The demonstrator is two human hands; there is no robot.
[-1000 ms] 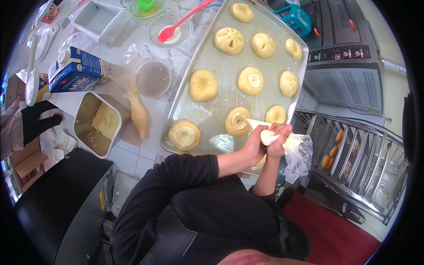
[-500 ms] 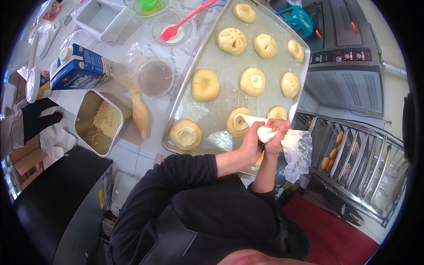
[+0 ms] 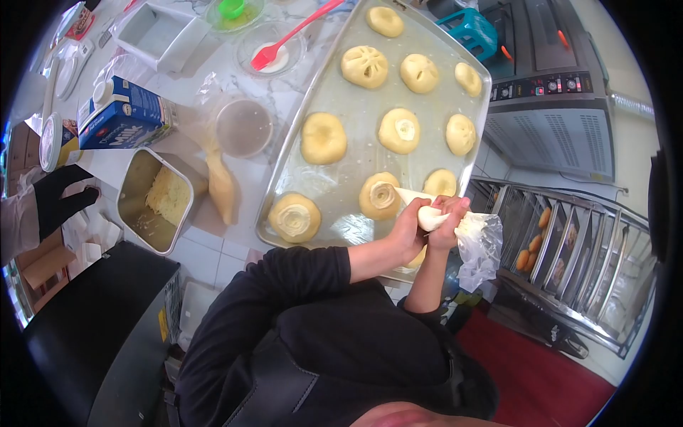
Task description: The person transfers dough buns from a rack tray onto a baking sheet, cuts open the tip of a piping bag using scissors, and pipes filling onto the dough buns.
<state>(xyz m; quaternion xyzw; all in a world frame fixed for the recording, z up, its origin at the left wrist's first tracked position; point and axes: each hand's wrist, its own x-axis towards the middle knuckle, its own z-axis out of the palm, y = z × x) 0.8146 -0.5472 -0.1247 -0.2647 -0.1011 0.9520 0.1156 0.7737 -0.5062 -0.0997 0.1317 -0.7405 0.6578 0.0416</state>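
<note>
My left hand (image 3: 408, 233) and my right hand (image 3: 449, 219) are both closed around a clear piping bag (image 3: 430, 218) filled with white cream. The bag's loose plastic end hangs out to the right of my right hand. Its narrow tip points left, at the edge of a round dough bun (image 3: 375, 207) topped with a ring of white cream (image 3: 382, 193). This bun lies on a large metal baking tray (image 3: 284, 165). A cream-topped bun (image 3: 294, 218) sits to the left, and another bun (image 3: 440, 183) is just behind my hands, partly covered by them.
Several more buns stand farther back on the tray. To its left are a filled piping bag (image 3: 219, 186), a round tub (image 3: 244, 127), a metal container of shreds (image 3: 130, 216), a milk carton (image 3: 126, 117) and a red brush (image 3: 292, 37). A black-gloved hand (image 3: 62, 198) shows at far left; an oven (image 3: 551, 135) stands right.
The cream on the bun under the bag tip has grown from an open curl to a fuller ring. The view has shifted slightly, and the gloved hand at far left has changed position.
</note>
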